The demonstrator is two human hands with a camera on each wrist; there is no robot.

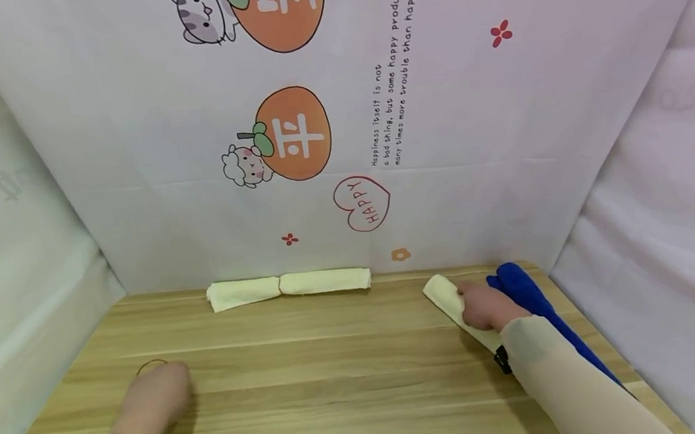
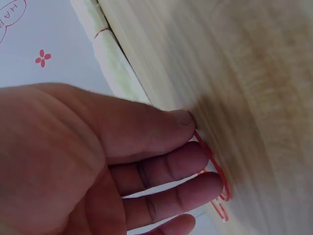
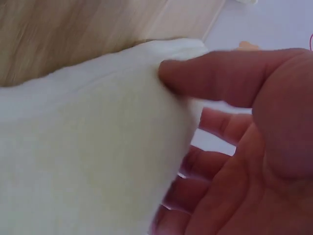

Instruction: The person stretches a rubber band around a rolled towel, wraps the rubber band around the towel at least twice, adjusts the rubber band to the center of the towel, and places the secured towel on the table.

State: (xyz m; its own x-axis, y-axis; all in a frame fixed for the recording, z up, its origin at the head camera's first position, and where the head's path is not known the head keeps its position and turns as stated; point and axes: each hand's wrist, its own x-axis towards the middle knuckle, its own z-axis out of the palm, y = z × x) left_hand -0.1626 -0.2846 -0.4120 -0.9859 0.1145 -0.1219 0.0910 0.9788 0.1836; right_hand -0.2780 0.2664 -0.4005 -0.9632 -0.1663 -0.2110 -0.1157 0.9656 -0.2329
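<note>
My left hand (image 1: 155, 402) is over the left front of the table, its thumb and fingers pinching a thin red rubber band (image 2: 211, 152). Part of the band loops out past the fingertips in the left wrist view. On the right side, my right hand (image 1: 488, 307) grips a rolled cream towel (image 1: 443, 293). The thumb presses on the top of this towel (image 3: 98, 156), while the other fingers lie behind and under its edge. The towel's near end is partly hidden by the wrist.
Against the back wall lies another rolled cream towel (image 1: 325, 281) with a band round its middle. A blue rolled towel (image 1: 523, 290) stretches along the table's right edge, partly behind the right forearm. White printed cloth walls (image 1: 446, 215) enclose the wooden table (image 1: 311, 372).
</note>
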